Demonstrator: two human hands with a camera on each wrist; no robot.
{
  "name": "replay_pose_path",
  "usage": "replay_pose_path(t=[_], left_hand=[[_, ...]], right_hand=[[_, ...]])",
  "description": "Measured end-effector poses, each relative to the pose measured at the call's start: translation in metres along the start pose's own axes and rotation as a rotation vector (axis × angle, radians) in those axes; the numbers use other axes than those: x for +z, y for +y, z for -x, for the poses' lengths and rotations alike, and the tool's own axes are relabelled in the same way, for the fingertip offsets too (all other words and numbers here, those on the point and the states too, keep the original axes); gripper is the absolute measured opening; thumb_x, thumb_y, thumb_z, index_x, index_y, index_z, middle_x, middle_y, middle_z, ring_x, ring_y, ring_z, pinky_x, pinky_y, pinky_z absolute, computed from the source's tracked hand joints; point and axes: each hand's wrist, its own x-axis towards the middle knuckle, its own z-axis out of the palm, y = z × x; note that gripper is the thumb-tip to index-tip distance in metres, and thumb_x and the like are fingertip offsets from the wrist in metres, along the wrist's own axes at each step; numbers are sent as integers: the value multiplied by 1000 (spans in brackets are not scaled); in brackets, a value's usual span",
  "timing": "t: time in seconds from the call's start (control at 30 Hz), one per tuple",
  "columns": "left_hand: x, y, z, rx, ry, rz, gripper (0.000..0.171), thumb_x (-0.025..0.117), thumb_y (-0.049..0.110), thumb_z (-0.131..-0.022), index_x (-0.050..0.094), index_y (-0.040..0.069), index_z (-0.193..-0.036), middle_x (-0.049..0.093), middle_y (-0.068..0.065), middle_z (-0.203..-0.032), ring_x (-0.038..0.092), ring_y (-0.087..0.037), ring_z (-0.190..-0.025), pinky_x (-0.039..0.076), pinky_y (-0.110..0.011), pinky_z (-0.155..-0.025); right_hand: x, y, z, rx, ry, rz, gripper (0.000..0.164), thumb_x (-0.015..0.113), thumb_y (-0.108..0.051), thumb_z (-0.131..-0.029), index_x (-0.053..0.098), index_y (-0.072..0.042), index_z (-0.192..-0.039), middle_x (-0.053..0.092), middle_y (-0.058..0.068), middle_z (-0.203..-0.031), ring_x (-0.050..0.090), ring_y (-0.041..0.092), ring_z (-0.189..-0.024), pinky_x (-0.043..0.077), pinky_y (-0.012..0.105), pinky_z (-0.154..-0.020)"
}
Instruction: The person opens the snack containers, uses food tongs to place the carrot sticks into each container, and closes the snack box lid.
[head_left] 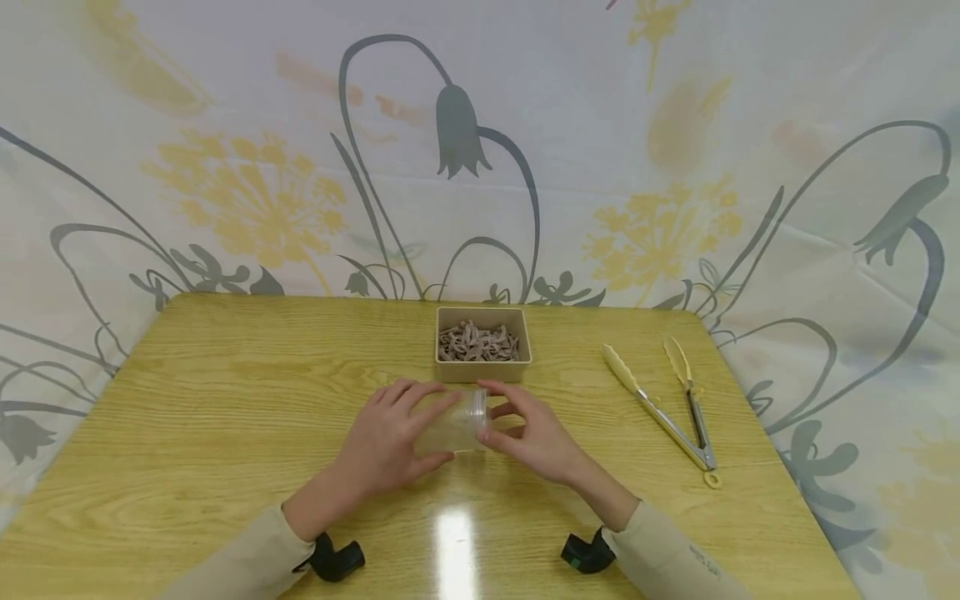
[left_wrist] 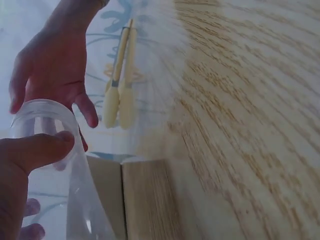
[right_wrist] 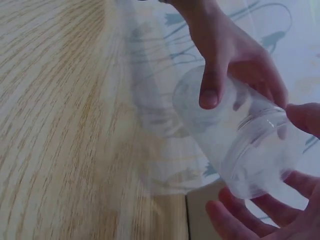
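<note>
My left hand point(head_left: 390, 429) grips a clear plastic jar point(head_left: 450, 425), tipped on its side with the ribbed mouth end to the right. In the left wrist view the thumb point(left_wrist: 45, 150) lies across the jar's wall, and other fingers show on its far side. Around the mouth end, my right hand point(head_left: 536, 433) is spread with fingers relaxed and fingertips right at the rim. The right wrist view shows the jar point(right_wrist: 220, 125) as see-through, with nothing visible inside. A beige box point(head_left: 483, 372) filled with thin grey-brown strips point(head_left: 477, 340) stands just beyond the hands.
Metal tongs point(head_left: 675, 425) with pale yellow tips lie spread on the right of the wooden table point(head_left: 247, 375). Black pieces point(head_left: 337, 560) are at both cuffs. A patterned curtain point(head_left: 300, 125) hangs behind and along the sides.
</note>
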Motion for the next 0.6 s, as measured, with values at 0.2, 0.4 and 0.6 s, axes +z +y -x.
replay_pose_path(t=[0.2,0.4,0.6], left_hand=[[-1,-4,2,-68,4,111,81,93,43,-64,62,11,-132,64,-6,-121,59,-25,-108,51,-43,-92],[-4,-7,5,-123,-5,149,83,92,41,-65,60,12,-135,64,-8,-124,60,-27,-112,49,-47,-96],[-7,-10,7,-211,-22,207,84,91,41,-67,56,13,-139,63,-7,-129,61,-26,-114,52,-45,-93]], right_hand=[[-4,3,2,-50,2,-23,67,75,-14,-90,44,-15,-149,47,10,-144,53,35,-121,48,51,-99],[-8,9,5,-64,29,20,68,76,-13,-89,45,-11,-149,48,10,-143,54,36,-119,48,50,-98],[-12,16,10,-73,66,119,68,77,-13,-87,47,-9,-148,52,11,-138,56,34,-112,52,46,-89]])
